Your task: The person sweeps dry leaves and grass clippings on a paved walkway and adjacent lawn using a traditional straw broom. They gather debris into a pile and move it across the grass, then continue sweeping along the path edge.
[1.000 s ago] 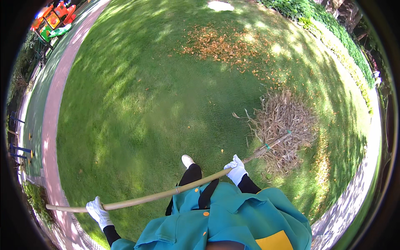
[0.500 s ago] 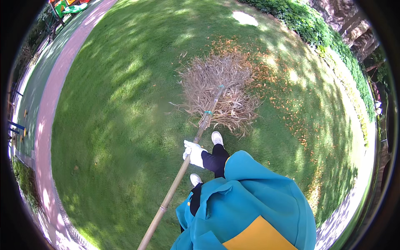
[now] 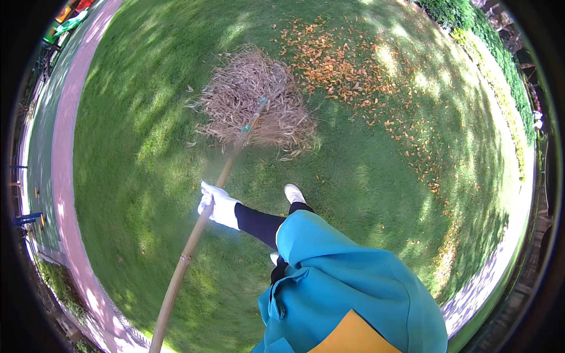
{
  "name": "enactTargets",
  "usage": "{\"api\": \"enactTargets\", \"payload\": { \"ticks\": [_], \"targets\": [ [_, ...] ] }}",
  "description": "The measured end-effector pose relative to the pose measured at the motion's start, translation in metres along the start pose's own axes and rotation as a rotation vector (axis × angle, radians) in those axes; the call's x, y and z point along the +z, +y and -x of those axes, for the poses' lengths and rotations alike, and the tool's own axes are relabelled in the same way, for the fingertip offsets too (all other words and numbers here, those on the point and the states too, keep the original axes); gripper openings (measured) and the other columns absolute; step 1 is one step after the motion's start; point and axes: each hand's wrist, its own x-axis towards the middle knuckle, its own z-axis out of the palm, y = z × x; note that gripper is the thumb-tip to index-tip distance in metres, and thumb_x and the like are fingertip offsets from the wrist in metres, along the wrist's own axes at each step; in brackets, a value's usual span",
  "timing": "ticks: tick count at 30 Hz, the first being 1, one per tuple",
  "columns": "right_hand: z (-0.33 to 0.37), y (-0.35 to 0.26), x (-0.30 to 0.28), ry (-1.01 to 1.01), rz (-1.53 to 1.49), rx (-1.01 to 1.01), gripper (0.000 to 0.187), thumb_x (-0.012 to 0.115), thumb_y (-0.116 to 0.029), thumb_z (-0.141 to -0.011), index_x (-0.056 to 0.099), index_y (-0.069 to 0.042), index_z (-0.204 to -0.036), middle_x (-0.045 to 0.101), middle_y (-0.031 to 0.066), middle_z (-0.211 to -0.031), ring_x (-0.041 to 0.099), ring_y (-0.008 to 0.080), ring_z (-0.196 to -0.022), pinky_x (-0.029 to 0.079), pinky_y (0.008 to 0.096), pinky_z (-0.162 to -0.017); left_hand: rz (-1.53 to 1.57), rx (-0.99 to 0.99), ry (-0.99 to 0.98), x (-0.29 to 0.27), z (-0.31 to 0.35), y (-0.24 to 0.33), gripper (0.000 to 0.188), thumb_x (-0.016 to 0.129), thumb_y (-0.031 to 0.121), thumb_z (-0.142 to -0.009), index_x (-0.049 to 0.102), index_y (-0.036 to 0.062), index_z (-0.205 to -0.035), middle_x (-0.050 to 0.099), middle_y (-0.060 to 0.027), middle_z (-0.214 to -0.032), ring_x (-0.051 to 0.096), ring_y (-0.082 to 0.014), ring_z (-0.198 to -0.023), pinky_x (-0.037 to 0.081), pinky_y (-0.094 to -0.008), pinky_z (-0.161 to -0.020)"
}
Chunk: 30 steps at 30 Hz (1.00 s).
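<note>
My right hand (image 3: 220,206), in a white glove, is closed round the bamboo handle of a large besom broom (image 3: 194,241). The handle slants from the lower left edge up toward the broom's head. Dry, pale brown twigs and leaves make up the wide head (image 3: 253,88), bound on with green ties. It rests on or just over the grass, left of a spread of orange-brown fallen leaves (image 3: 347,70). My left hand is out of the picture, and so is the handle's lower end.
Lawn (image 3: 141,141) surrounds me, with leaves trailing down its right side. A pink path (image 3: 65,153) curves along the left. Green hedges (image 3: 500,76) border the far right. My white shoe (image 3: 294,194) stands on the grass below the broom head.
In the picture, the broom and my right hand have shifted left, with the broom head also higher and away from the orange leaves. More of those leaves show now. The grip stays closed.
</note>
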Motion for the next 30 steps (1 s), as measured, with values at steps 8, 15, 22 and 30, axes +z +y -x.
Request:
{"api": "enactTargets", "payload": {
  "ticks": [8, 15, 22, 30],
  "targets": [
    [0.149, -0.236, -0.089, -0.041, -0.468, -0.597, 0.028, 0.061, -0.036, -0.088, 0.049, -0.013, -0.078, 0.039, -0.0081, -0.043, 0.041, 0.0084, -0.038, 0.039, 0.0300, -0.048, 0.448, 0.630, 0.482, -0.082, -0.233, 0.217, 0.046, 0.068, 0.005, -0.065, 0.058, 0.0036, -0.110, 0.053, -0.0018, -0.059, 0.053, -0.0204, -0.054, 0.042, -0.0363, -0.058],
    [0.348, -0.338, -0.167, 0.031, -0.536, -1.119, 0.039, 0.055, -0.032, -0.092, 0.042, -0.016, -0.059, 0.036, -0.0067, -0.042, 0.038, 0.0099, -0.036, 0.037, 0.0290, -0.046, 0.626, 0.964, 0.995, -0.185, -0.272, 0.445, 0.036, 0.066, 0.003, -0.070, 0.060, 0.0073, -0.105, 0.050, 0.0013, -0.062, 0.051, -0.0149, -0.055, 0.044, -0.0304, -0.059],
    [0.395, -0.346, -0.161, 0.230, -0.532, -1.137, 0.037, 0.052, -0.034, -0.094, 0.040, -0.016, -0.064, 0.032, -0.0083, -0.040, 0.035, 0.0077, -0.033, 0.038, 0.0256, -0.039, 0.614, 0.718, 0.956, -0.171, -0.301, 0.379, 0.049, 0.063, -0.005, -0.075, 0.056, 0.0083, -0.122, 0.041, 0.0037, -0.056, 0.043, -0.0139, -0.050, 0.040, -0.0304, -0.056],
    [0.164, -0.285, -0.065, 0.180, -0.286, -0.553, 0.035, 0.049, -0.035, -0.095, 0.040, -0.018, -0.065, 0.029, -0.0079, -0.041, 0.032, 0.0087, -0.034, 0.034, 0.0269, -0.041, 0.562, 0.195, 0.366, -0.023, -0.206, 0.212, 0.047, 0.059, 0.004, -0.074, 0.058, 0.0094, -0.121, 0.047, 0.0002, -0.060, 0.045, -0.0188, -0.056, 0.039, -0.0358, -0.065]
  ]
}}
